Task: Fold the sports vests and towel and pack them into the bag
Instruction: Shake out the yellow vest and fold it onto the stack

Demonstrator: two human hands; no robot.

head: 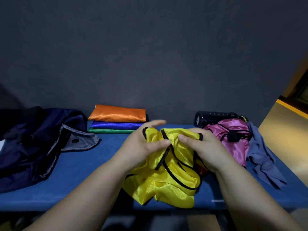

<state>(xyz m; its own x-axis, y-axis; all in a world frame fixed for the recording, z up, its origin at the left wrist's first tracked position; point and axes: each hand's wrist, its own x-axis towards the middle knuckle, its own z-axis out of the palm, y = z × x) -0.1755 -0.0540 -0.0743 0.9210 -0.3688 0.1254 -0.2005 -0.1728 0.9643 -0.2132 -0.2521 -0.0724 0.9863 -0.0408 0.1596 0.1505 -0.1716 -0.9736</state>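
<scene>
While both hands pinch it, yellow vest (166, 177) — bunched between left hand (143, 147), right hand (200, 147).

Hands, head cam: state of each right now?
Left hand: holding the yellow vest, thumb pinching it; upper fingers blurred.
Right hand: closed, gripping the same vest's top edge.

Dark grey matte wall (150, 55) spread across the whole backdrop, blue padded bench (80, 172) set against it, warm yellow-lit surface (283, 130) seen at the right edge, shadowed floor (200, 223) glimpsed beneath, room dimly lit.
</scene>
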